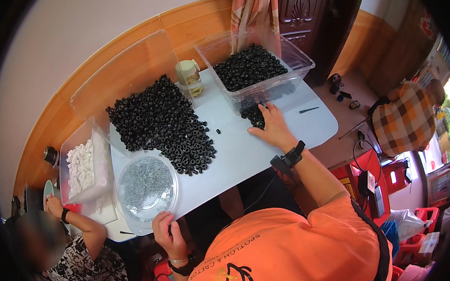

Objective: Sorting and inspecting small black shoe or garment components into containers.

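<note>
My right hand (pixel 274 127) lies on the white table with its fingers stretched out and apart. Its fingertips touch a small heap of black ring-shaped parts (pixel 252 114) in front of a clear plastic bin (pixel 302 69). At the table's near edge my left hand (pixel 170 236) is raised, fingers curled together; whatever they hold, if anything, is hidden. Beside it sits a round clear tub (pixel 173 196) of small, shiny, clear pieces. A large spread of black parts (pixel 155 113) covers the table's left half, and one loose black part (pixel 218 131) lies apart from it.
A clear panel (pixel 129 59) stands behind the large spread. Nearby are a lidded jar (pixel 188 73), a box of white parts (pixel 81 166) and thin dark tools (pixel 309 110). One person (pixel 83 260) sits at the left; another (pixel 404 116) sits farther right.
</note>
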{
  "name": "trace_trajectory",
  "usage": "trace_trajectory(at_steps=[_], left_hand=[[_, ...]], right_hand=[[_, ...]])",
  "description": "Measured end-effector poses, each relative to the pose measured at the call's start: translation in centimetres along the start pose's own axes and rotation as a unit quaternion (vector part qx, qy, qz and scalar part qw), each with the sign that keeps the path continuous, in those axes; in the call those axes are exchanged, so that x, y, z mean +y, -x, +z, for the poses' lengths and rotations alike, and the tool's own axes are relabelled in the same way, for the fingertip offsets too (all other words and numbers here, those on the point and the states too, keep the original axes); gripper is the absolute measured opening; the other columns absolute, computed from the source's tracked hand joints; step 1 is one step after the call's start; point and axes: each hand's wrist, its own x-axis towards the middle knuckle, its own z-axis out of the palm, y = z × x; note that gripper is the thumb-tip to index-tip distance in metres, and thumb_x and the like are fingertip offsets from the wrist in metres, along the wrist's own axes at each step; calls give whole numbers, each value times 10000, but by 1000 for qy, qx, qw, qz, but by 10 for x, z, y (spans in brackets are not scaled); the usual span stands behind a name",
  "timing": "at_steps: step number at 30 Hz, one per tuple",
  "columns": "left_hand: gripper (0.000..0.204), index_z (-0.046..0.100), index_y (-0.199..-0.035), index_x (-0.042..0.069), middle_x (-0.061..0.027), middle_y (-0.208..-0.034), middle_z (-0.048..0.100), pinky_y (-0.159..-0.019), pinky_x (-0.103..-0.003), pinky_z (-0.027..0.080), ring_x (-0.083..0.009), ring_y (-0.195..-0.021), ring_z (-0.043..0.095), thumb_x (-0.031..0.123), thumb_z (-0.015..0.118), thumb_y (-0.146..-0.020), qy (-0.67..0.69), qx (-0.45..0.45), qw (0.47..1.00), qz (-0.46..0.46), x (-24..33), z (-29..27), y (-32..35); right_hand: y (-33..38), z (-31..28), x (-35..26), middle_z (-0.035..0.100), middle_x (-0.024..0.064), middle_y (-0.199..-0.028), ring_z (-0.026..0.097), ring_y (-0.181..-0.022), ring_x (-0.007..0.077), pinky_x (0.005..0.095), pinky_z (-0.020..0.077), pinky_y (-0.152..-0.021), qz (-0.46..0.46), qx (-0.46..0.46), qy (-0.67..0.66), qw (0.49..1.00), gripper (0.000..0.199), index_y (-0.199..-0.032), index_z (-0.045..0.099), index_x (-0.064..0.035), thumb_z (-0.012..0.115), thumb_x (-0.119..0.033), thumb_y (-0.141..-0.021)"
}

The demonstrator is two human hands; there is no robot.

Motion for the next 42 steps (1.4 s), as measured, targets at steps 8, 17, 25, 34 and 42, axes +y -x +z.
trace_trajectory(at_steps=[8,17,25,34,42], left_hand=[[152,633,-944,-21,-171,-1017,633,-933,-449,452,-376,-1019,595,13,557,-816,4,3,1000,2,-1,0,1],[147,633,-925,-20,-171,-1009,640,-933,-455,449,-375,-1025,593,15,563,-801,17,8,1000,15,-2,1,-1],[153,638,-945,-8,-155,-1018,639,-936,-423,453,-342,-1028,594,14,554,-818,6,2,1000,29,-4,-2,4],[150,630,-934,-23,-180,-1024,638,-941,-459,445,-393,-1037,589,2,554,-807,-1,-13,1000,21,-1,3,-3],[175,623,-953,-22,-184,-1025,642,-922,-454,462,-393,-1016,597,30,569,-795,-4,-24,997,77,5,6,-13]], right_hand=[[4,9,-17,281,328,-1500,253,-1383,494,518,239,-1153,-17,-25,6,1000,904,-1447,367,10,745,-447,-765],[6,21,-36,275,333,-1500,252,-1378,505,527,241,-1148,-35,-27,1,999,854,-1437,383,9,727,-416,-780],[14,20,-48,263,324,-1511,226,-1398,507,526,241,-1154,-33,-48,-13,998,838,-1443,381,-8,727,-398,-787],[6,28,-41,316,322,-1480,295,-1367,494,500,277,-1144,-65,-18,-40,997,796,-1426,405,-17,742,-350,-786],[35,-7,-34,370,294,-1457,372,-1323,458,479,325,-1111,-61,40,-81,994,723,-1411,431,-38,738,-276,-801]])
